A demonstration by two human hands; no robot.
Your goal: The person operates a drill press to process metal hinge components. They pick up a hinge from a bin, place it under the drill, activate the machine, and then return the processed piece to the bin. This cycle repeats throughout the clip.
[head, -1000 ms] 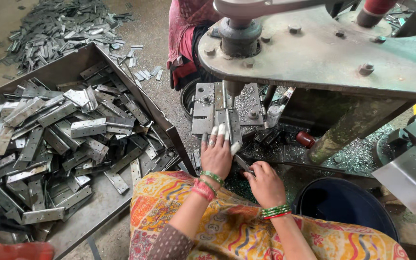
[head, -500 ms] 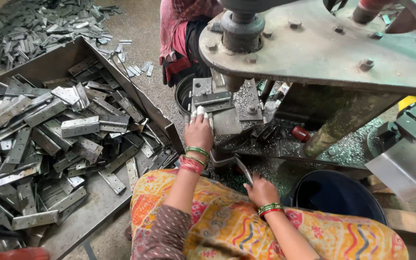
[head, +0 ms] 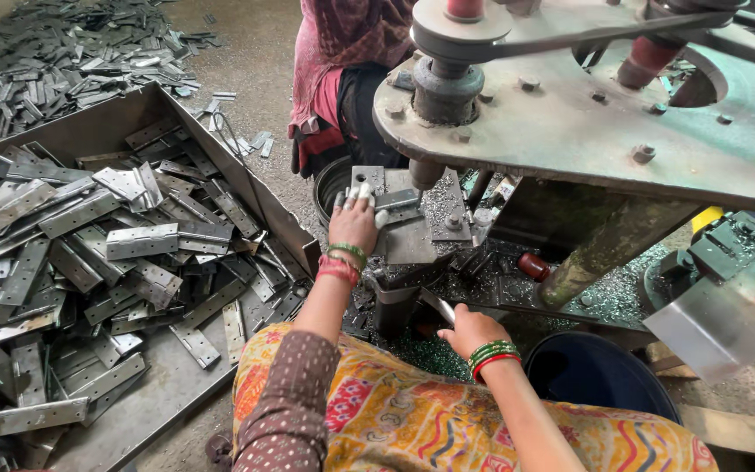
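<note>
Grey concrete floor (head: 268, 52) lay all around me, gritty with metal shavings, and I sat low on it with my patterned orange cloth across my lap. Nearest to me, my right hand (head: 469, 330) was curled shut around a thin metal piece (head: 438, 307) that stuck up out of my fist, just above a dark blue bucket (head: 605, 376) by my knee. My left hand (head: 353, 223) reached further forward, fingers spread flat and pressing on a steel hinge plate (head: 398, 201) that lay on the bed of the press (head: 570, 122), right under its ram; the hand rested on the plate rather than gripping it, with white wraps on the fingertips. To my left stood a big sheet-metal tray (head: 259, 197) heaped with grey hinges (head: 141, 240), lying every which way. Beyond the press bed, another person in a red and maroon garment (head: 338, 61) sat close behind the machine, beside a dark round tub (head: 329, 183). Farthest off, at the top left, a loose pile of metal strips (head: 72, 52) was spread over the floor.
</note>
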